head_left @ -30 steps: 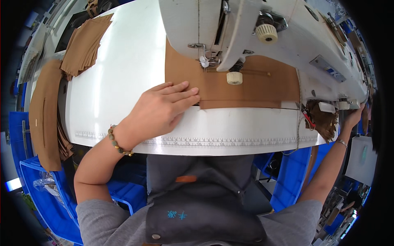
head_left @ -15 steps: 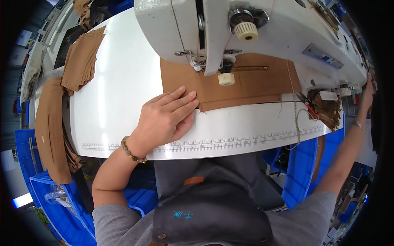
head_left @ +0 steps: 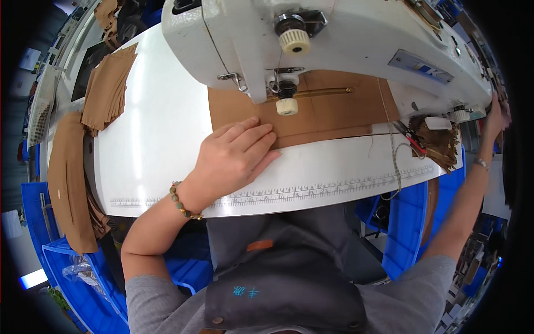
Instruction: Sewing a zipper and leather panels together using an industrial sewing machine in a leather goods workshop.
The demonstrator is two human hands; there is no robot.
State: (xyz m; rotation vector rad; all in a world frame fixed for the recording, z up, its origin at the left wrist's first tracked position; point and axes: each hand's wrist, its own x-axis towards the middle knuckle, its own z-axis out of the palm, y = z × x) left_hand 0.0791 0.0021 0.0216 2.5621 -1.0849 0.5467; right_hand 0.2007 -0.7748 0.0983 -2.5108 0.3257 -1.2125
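Note:
My left hand lies with extended fingers on the near left part of a brown fabric piece under the white sewing machine. A brass-coloured zipper runs across that piece, partly hidden behind a cream knob. My right hand is up at the machine's far right end, small and blurred at the rim of the view; its fingers are unclear.
Brown cut pieces are stacked and draped at the table's left. Red-handled snips, scraps and a cord sit at the right. Blue bins flank my lap below the white tabletop.
My right hand has risen along the machine's right end, farther from me. My left hand stays on the fabric; the machine appears farther left in the picture as the view has shifted.

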